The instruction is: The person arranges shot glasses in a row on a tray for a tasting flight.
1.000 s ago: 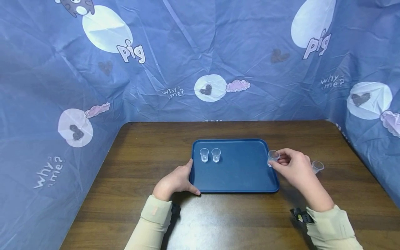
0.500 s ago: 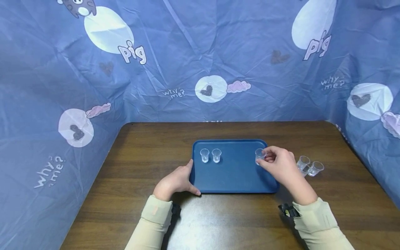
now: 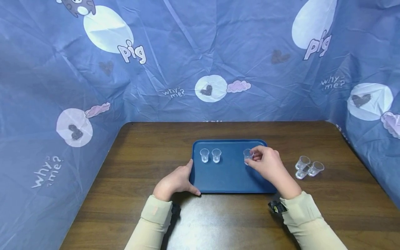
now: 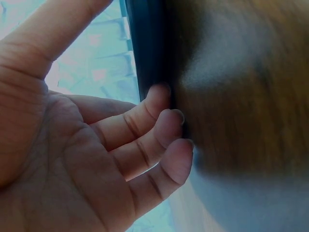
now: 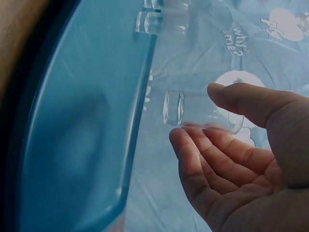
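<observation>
A small clear shot glass is pinched upright between the thumb and fingers of my right hand, over the right part of the blue tray. In the right wrist view the glass is off the tray, thumb on one side and fingers on the other. Two similar glasses, a left one and a right one, stand side by side in the tray's back left. My left hand rests at the tray's near left corner, thumb and fingers spread along its edges; the left wrist view shows loosely bent fingers against the rim.
To the right of the tray, three more clear glasses stand close together on the brown wooden table. A blue printed cloth hangs behind the table and along both sides.
My right hand has carried the shot glass leftward from the tray's right edge to over the tray. The glasses on the right have come into view. My left hand has stayed put.
</observation>
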Demonstrator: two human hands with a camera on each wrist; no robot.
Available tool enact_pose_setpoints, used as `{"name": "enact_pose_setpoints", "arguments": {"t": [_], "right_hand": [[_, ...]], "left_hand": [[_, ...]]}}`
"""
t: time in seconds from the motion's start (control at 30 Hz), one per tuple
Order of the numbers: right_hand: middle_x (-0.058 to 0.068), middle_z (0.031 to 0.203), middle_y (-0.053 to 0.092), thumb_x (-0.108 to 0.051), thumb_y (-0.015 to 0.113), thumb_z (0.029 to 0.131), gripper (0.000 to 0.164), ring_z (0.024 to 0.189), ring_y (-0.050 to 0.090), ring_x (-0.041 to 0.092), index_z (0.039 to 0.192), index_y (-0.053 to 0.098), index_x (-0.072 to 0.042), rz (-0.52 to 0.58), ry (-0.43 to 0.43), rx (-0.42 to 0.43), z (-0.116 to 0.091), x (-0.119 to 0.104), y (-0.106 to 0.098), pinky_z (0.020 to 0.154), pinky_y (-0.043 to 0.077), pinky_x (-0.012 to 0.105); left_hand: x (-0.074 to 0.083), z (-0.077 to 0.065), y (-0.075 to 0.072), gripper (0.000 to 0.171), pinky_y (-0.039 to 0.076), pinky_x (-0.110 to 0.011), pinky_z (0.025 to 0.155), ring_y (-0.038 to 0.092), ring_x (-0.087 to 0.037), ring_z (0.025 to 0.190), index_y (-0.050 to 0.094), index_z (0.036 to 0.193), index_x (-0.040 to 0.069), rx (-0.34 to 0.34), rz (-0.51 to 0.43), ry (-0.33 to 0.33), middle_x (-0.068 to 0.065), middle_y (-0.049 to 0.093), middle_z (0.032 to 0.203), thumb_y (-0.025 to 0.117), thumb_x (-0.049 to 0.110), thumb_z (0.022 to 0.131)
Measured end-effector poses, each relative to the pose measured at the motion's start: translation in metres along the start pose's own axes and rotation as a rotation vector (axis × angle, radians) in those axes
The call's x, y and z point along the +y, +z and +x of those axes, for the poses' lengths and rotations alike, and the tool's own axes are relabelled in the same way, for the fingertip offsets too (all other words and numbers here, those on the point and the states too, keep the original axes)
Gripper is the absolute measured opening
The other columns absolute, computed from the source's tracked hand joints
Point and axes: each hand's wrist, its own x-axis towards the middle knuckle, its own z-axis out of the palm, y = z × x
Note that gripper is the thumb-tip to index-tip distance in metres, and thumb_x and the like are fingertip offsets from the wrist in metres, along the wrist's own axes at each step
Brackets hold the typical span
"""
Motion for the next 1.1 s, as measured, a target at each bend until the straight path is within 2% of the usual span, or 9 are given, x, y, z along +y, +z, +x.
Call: {"name": "enact_pose_setpoints", "arguments": {"t": [0.37, 0.67, 1.1], "right_hand": [[0.007, 0.090, 0.071, -0.015, 0.082, 0.087, 0.028, 0.082, 0.068, 0.021, 0.107, 0.072, 0.002, 0.022, -0.009, -0.042, 0.013, -0.005, 0.021, 0.075, 0.057, 0.043], [0.006, 0.091, 0.070, -0.015, 0.082, 0.087, 0.025, 0.082, 0.067, 0.019, 0.106, 0.071, -0.001, 0.039, 0.020, -0.077, 0.019, -0.012, 0.036, 0.073, 0.056, 0.040], [0.006, 0.088, 0.068, -0.012, 0.083, 0.086, 0.026, 0.079, 0.064, 0.018, 0.105, 0.071, 0.002, 0.032, 0.039, -0.102, 0.029, -0.015, 0.054, 0.070, 0.055, 0.037]], "left_hand": [[0.000, 0.000, 0.000, 0.131, 0.038, -0.044, 0.110, 0.046, -0.036, 0.135, 0.016, 0.157, -0.012, 0.007, 0.002, 0.006, -0.032, 0.039, 0.152, 0.098, 0.036, 0.067], [0.000, 0.001, 0.001, 0.131, 0.037, -0.044, 0.110, 0.046, -0.037, 0.135, 0.016, 0.156, -0.013, 0.006, 0.011, 0.005, -0.032, 0.039, 0.152, 0.098, 0.036, 0.067], [-0.001, 0.001, 0.001, 0.131, 0.038, -0.043, 0.110, 0.046, -0.037, 0.135, 0.017, 0.156, -0.013, 0.009, 0.023, 0.009, -0.032, 0.040, 0.151, 0.098, 0.037, 0.067]]}}
